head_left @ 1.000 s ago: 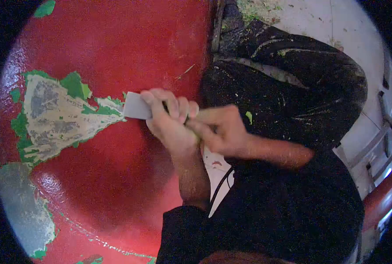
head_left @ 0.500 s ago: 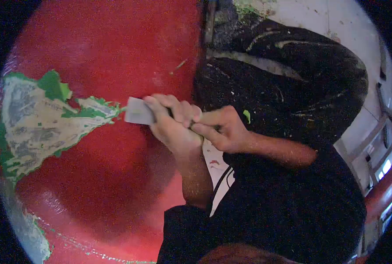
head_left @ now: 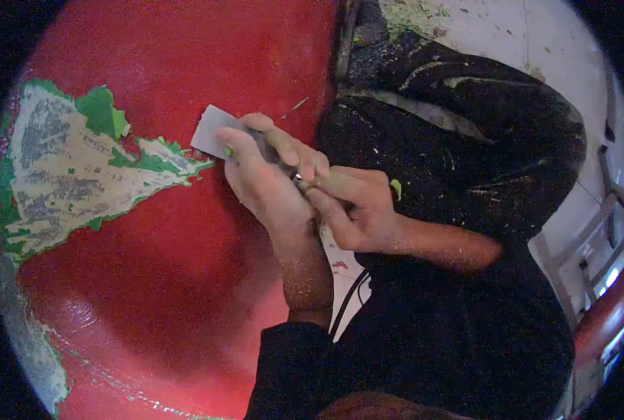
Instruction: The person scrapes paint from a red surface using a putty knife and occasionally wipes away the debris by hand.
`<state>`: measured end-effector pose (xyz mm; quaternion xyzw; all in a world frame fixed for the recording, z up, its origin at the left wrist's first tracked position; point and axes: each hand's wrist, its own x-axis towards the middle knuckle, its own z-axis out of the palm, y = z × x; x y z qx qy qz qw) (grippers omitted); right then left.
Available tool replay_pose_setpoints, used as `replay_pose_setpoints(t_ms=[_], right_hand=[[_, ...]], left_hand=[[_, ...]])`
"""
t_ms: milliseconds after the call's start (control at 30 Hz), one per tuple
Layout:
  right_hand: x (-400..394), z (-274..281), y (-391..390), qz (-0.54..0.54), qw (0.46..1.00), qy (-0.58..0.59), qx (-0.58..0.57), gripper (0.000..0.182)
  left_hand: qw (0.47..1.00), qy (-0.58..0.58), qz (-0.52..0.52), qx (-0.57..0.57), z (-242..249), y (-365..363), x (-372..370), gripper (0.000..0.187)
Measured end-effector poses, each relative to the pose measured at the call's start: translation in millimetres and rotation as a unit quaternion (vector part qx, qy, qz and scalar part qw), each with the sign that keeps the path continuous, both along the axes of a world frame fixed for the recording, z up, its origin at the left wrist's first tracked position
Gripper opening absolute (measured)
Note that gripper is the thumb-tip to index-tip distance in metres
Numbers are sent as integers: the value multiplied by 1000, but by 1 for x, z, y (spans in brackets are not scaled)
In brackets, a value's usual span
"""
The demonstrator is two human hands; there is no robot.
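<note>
A scraper with a flat grey blade (head_left: pixel 209 131) is held in both hands above a red painted surface (head_left: pixel 151 259). My left hand (head_left: pixel 266 182) is closed round it, the thumb lying along the blade and the fingers curled over from the other side. My right hand (head_left: pixel 359 210) pinches the handle end near the left fingers; most of the handle is hidden. A bit of green paint (head_left: pixel 229 150) shows at the left thumb. Left of the blade lies a bare, grey-and-beige patch (head_left: pixel 67 175) with ragged green edges, its tip pointing towards the blade.
A loose green paint flap (head_left: pixel 101 112) stands at the patch's upper edge. Stained dark trousers (head_left: pixel 459 133) cover my bent legs at right. The pale floor (head_left: pixel 494 28) carries green flakes. A grey frame (head_left: pixel 599 231) is at far right.
The blade has swung, its free end now higher and angled up-left, and the left hand has turned with it. The view has shifted slightly. Both hands keep their hold.
</note>
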<state>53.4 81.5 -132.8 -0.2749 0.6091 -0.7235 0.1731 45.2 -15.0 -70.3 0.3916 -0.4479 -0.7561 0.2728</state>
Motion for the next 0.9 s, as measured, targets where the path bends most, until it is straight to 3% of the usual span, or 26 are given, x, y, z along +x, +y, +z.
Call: replay_pose_setpoints(t_ms=[100, 200, 267, 433, 533, 633, 767, 900], right_hand=[[0, 4, 1, 8, 1000, -2, -8, 13], [3, 4, 2, 53, 998, -17, 25, 8], [-5, 7, -1, 50, 994, -95, -2, 9], [9, 17, 5, 71, 981, -174, -49, 13], [11, 14, -1, 17, 985, -155, -70, 14], [9, 2, 14, 70, 986, -142, -42, 14], [6, 14, -2, 17, 995, -99, -16, 11], [1, 16, -2, 49, 994, -99, 11, 10]], left_hand=[[998, 11, -4, -56, -3, 5, 15, 46], [999, -10, 20, -35, -3, -1, 13, 42], [997, -48, 22, -51, -1, -2, 1, 38], [999, 11, -2, -37, 8, 2, 23, 38], [998, 17, -12, -51, 3, 4, 24, 39], [997, 12, -35, -65, -5, 19, 21, 39], [999, 29, -44, -11, 5, 0, 15, 40], [998, -8, -16, -52, 4, -2, 11, 40]])
